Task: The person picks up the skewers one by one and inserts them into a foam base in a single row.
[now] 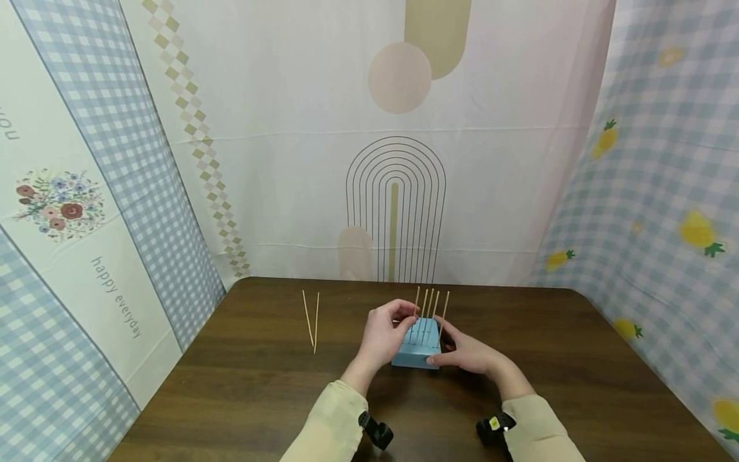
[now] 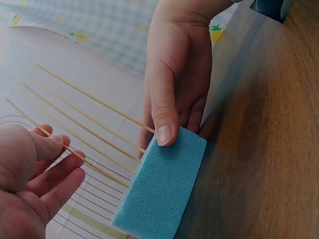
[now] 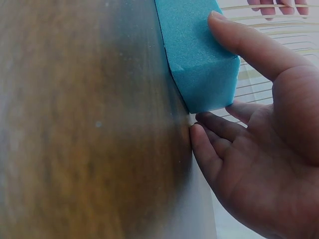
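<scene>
A blue foam block (image 1: 416,357) sits on the brown table with several thin wooden sticks (image 1: 446,309) standing upright in it. My left hand (image 1: 382,333) pinches the leftmost stick between thumb and fingers; in the left wrist view that hand (image 2: 30,172) is partway up the stick, whose lower end meets the block (image 2: 159,184). My right hand (image 1: 473,353) grips the block's right end. In the right wrist view, the thumb of this hand (image 3: 279,124) presses the front face of the block (image 3: 199,45), with fingers at the side and behind.
Two loose sticks, a left one (image 1: 308,317) and a right one (image 1: 316,324), lie on the table (image 1: 254,385) left of the block, their near ends close together. Patterned cloths hang behind the table (image 1: 288,192) and along both sides.
</scene>
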A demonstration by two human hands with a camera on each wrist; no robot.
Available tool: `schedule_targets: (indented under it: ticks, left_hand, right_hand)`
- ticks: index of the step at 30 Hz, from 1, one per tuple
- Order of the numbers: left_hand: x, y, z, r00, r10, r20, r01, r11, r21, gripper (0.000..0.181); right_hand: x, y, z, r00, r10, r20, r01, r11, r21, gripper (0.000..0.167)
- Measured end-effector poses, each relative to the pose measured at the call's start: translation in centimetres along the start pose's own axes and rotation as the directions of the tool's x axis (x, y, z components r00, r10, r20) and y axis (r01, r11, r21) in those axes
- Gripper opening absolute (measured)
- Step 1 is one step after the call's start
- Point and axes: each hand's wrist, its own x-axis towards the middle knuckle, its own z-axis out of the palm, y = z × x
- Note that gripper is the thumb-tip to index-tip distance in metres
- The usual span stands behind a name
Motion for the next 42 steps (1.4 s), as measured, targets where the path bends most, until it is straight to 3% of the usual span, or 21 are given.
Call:
schedule_targets:
  ticks: [29, 36, 42]
  left_hand:
    - [-0.17, -0.12, 0.17, 1.0, 0.005, 0.006, -0.005, 1.0, 0.019, 0.016]
    - [-0.18, -0.27, 0.35, 1.0, -0.008, -0.028, 0.009, 1.0, 0.009, 0.008]
    - [-0.13, -0.27, 0.54, 1.0, 0.003, -0.008, -0.002, 0.999, 0.037, 0.008]
  right_hand:
    - [-0.42, -0.6, -0.01, 1.0, -0.002, 0.009, 0.002, 1.0, 0.004, 0.109]
    - [-0.44, -0.56, -0.01, 1.0, 0.002, 0.007, -0.002, 1.0, 0.003, 0.11]
    - [-0.44, -0.47, 0.01, 1.0, -0.005, 0.012, 0.005, 1.0, 0.011, 0.109]
